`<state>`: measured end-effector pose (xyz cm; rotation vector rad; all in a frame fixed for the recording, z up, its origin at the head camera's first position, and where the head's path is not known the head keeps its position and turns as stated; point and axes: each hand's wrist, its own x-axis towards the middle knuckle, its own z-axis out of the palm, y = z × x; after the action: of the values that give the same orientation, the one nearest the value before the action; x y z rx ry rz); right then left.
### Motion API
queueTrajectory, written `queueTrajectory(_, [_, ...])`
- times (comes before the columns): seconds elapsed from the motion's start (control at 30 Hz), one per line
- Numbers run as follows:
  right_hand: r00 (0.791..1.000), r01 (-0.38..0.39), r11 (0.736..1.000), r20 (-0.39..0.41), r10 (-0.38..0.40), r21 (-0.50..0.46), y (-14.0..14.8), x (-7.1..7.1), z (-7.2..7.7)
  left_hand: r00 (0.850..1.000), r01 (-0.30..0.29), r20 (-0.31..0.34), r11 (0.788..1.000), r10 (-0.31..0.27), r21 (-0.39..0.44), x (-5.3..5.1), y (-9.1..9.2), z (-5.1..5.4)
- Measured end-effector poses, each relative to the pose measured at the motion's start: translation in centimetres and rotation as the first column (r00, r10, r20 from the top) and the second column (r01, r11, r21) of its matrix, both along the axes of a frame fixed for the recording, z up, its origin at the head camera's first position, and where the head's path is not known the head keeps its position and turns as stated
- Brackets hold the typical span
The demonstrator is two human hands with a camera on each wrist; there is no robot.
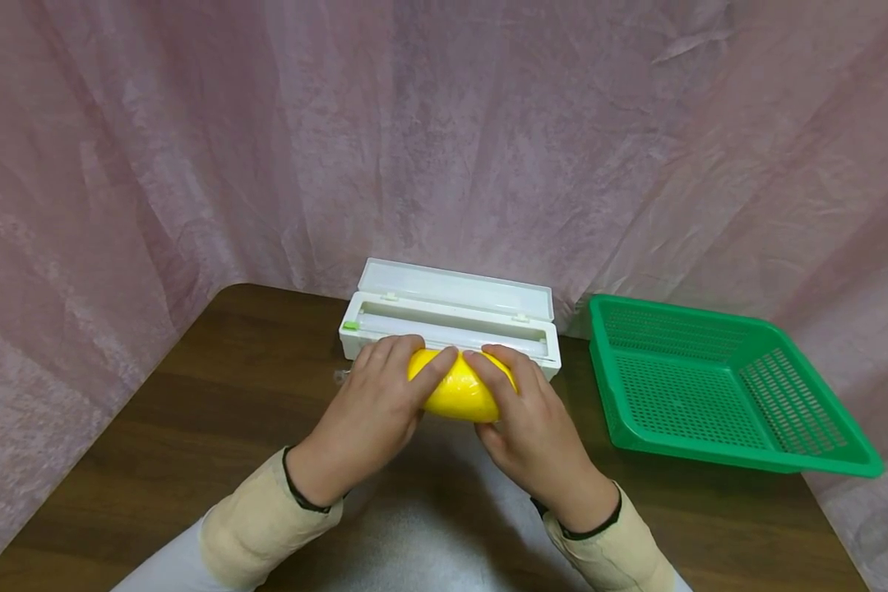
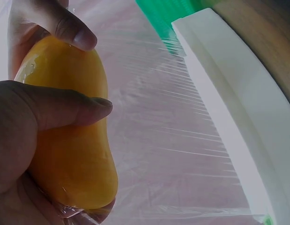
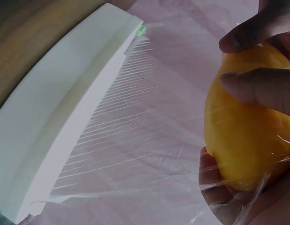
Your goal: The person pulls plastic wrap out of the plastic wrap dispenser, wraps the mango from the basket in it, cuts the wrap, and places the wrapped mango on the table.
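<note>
A smooth yellow mango [image 1: 460, 390] is held up in front of a white cling film dispenser [image 1: 451, 330]. My left hand [image 1: 376, 400] grips one end of the mango, its thumb lying across the near side. The other end is gripped by my right hand [image 1: 527, 419], thumb likewise on the near face. Clear cling film [image 2: 154, 136] covers the mango and stretches in creases to the dispenser's edge, as both wrist views show. The dispenser's lid [image 1: 455, 288] stands raised, with the film roll [image 1: 444, 329] visible inside. Fingers on the mango's far side are mostly hidden.
On the right stands a green perforated plastic basket [image 1: 710, 452] with sloping walls, close to the dispenser. Everything rests on a dark wooden table [image 1: 215, 386]. A pinkish curtain [image 1: 444, 140] hangs right behind the table's back edge.
</note>
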<state>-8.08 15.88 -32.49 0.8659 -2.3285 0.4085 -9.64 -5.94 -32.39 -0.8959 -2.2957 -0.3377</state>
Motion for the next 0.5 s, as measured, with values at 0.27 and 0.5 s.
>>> queueTrajectory(0.27, [1.000,-0.014,1.000,-0.020,0.014,-0.013,-0.05,0.26,0.23,1.000,0.010,-0.010,1.000,-0.010,0.003,0.25,-0.14,0.29])
queueTrajectory(0.5, [0.999,-0.023,1.000,-0.032,0.023,-0.011,-0.11,0.45,0.62,1.000,0.014,-0.015,1.000,-0.014,0.012,0.55,-0.23,0.73])
